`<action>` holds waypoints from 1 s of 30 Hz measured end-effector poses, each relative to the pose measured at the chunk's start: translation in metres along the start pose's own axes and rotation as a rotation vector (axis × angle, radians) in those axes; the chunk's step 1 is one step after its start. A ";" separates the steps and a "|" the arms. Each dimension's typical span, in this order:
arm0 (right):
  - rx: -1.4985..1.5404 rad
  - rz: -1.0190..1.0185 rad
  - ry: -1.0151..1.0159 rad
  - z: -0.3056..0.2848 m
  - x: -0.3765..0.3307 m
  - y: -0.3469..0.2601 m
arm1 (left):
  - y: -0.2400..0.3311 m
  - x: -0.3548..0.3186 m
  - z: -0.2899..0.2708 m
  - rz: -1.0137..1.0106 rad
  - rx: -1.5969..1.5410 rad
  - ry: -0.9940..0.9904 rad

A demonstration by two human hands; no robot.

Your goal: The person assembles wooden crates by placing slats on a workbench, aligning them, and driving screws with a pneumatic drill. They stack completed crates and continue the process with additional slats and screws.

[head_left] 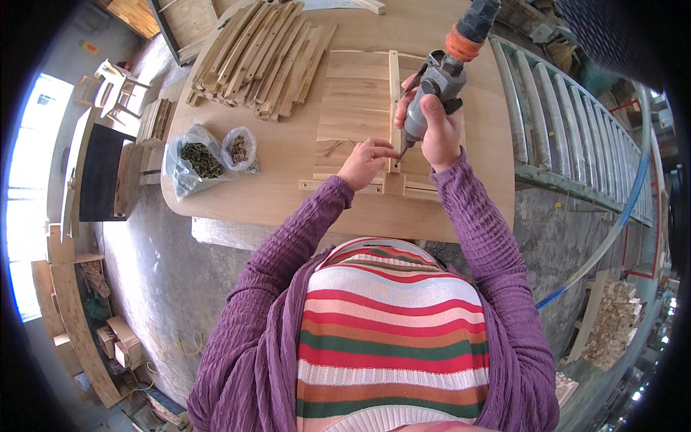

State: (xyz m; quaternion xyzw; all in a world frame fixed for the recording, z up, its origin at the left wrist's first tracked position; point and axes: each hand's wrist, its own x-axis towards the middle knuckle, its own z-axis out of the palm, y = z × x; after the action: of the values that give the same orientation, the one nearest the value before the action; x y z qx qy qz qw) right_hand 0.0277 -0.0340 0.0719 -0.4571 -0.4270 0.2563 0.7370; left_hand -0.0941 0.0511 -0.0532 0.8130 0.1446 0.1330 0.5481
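Note:
My right hand (441,133) grips a grey power screwdriver (436,85) with an orange collar, its fingers wrapped round the body. The tool tilts so that its bit points down at the near end of a narrow wooden strip (394,79). That strip lies lengthwise over a panel of pale wooden boards (353,90). Beside the bit tip, my left hand (363,165) has its fingers drawn together at the strip; whatever they may pinch is too small to make out. A wooden crosspiece (345,187) with holes runs along the panel's near edge.
On the table (281,155), a pile of wooden slats (252,57) lies at the far left. Nearer stand an open plastic bag of dark screws (201,160) and a smaller bag (239,147). A roller conveyor (568,115) runs along the right, with a blue hose (633,194) hanging there.

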 end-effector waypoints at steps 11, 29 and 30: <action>0.129 0.072 0.040 -0.002 -0.009 0.013 | -0.003 0.004 0.002 0.014 0.043 0.055; 0.021 0.099 -0.026 0.001 -0.013 0.020 | -0.054 0.203 -0.052 -0.134 0.946 0.137; -0.016 0.092 -0.073 0.005 -0.009 0.018 | -0.070 0.213 -0.069 -0.035 0.954 0.201</action>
State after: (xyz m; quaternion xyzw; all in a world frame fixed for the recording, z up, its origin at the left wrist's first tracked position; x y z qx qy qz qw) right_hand 0.0189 -0.0302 0.0538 -0.4724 -0.4340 0.3031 0.7047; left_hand 0.0700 0.2156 -0.0807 0.9541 0.2552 0.1207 0.0997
